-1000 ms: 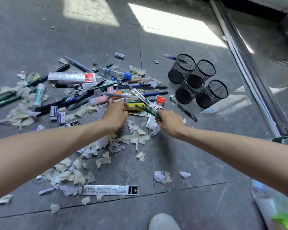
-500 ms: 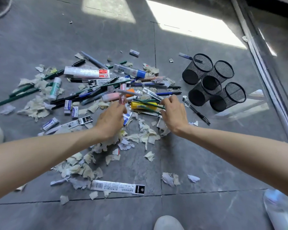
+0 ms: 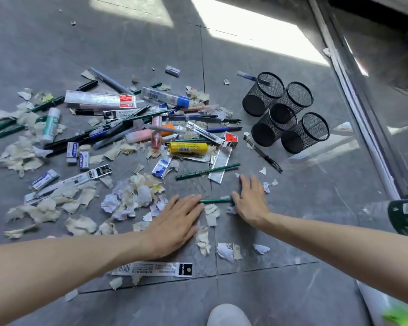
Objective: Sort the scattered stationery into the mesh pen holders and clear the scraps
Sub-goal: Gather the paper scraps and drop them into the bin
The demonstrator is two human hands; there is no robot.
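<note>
Pens, pencils, erasers, glue sticks and ruler packs lie in a heap (image 3: 151, 128) on the grey floor, mixed with torn paper scraps (image 3: 132, 196). Several black mesh pen holders (image 3: 276, 124) lie clustered to the right of the heap and look empty. My left hand (image 3: 174, 222) rests flat, palm down, on scraps near me. My right hand (image 3: 251, 198) is flat too, fingers spread. A green pencil (image 3: 216, 200) lies on the floor between the two hands, its ends at my left fingertips and right thumb. A second green pencil (image 3: 207, 171) lies just beyond.
A yellow glue stick (image 3: 187, 147) and a black pen (image 3: 263, 154) lie between the heap and the holders. A flat refill pack (image 3: 151, 269) lies by my left forearm. A glass door track (image 3: 363, 118) runs along the right. My shoe tip (image 3: 229, 314) is below.
Both hands have pulled back from the heap toward me and now lie flat on the floor. The green pencils my right hand gripped are down on the floor.
</note>
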